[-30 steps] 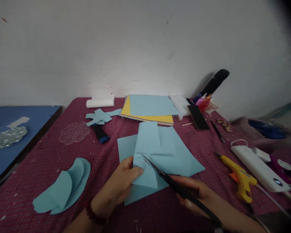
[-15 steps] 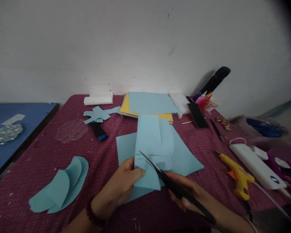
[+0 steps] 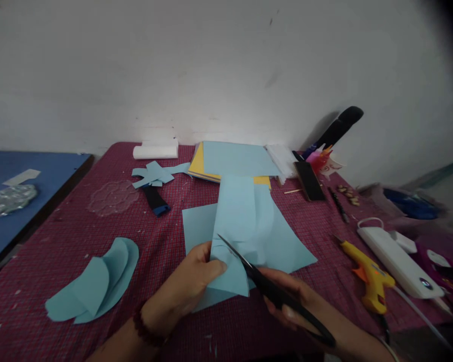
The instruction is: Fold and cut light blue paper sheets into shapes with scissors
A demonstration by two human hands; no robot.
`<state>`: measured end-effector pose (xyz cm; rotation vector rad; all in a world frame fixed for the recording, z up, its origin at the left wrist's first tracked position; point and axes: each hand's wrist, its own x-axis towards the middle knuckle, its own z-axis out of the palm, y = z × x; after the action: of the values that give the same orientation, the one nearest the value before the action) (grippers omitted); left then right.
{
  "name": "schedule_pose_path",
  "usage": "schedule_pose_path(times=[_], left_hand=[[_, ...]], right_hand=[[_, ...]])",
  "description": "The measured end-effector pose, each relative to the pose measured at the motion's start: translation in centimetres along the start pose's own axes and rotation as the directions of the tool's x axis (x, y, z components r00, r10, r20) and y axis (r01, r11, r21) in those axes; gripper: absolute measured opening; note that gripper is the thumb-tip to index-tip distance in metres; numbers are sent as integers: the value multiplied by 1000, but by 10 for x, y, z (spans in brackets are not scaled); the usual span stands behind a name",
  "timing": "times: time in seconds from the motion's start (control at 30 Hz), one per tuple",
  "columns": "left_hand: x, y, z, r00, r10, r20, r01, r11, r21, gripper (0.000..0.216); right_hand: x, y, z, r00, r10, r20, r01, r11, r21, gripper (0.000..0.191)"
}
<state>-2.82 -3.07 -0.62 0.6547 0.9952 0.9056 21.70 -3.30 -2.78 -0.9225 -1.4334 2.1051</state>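
Note:
My left hand (image 3: 196, 274) pinches the left edge of a folded light-blue paper (image 3: 236, 211), thumb on top. In my right hand (image 3: 292, 296) are black-handled scissors (image 3: 275, 291), their blades lying across the paper just above my left thumb. A cut line curves to the right side of the paper, and the lower piece hangs slightly apart there. Beneath lies a larger light-blue sheet (image 3: 292, 246), flat on the table. Several cut rounded blue paper pieces (image 3: 94, 284) overlap at the left.
Blue paper scraps (image 3: 154, 175) and a white roll (image 3: 156, 150) lie at the back left. A stack of coloured paper (image 3: 237, 158) sits by the wall. To the right are a phone (image 3: 309, 181), a yellow glue gun (image 3: 370, 274) and a white power strip (image 3: 396, 259).
The upper part of the folded paper has shifted slightly to the right and bends a little differently. Both hands and the scissors stay nearly in place; the view has tilted slightly.

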Motion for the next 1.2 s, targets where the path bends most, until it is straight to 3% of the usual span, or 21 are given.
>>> schedule_pose_path(times=[0.4, 0.6, 0.87, 1.03, 1.2], left_hand=[[-3, 4, 1, 1000, -11, 20, 11, 1000, -17, 11], [-2, 4, -1, 998, -26, 50, 28, 999, -37, 14], [0, 5, -8, 989, -24, 147, 29, 999, -28, 18], [2, 3, -19, 970, -73, 233, 54, 995, 87, 16], [3, 5, -18, 955, -87, 284, 51, 990, 134, 16]], right_hand=[[3, -4, 5, 992, -112, -65, 107, 990, -88, 56], [-2, 0, -7, 997, -43, -66, 30, 981, -191, 60], [-5, 1, -15, 998, -37, -52, 20, 955, -295, 60], [-11, -15, -21, 990, 138, 30, -130, 974, -184, 74], [-12, -36, -25, 982, 168, 91, -148, 970, -194, 76]])
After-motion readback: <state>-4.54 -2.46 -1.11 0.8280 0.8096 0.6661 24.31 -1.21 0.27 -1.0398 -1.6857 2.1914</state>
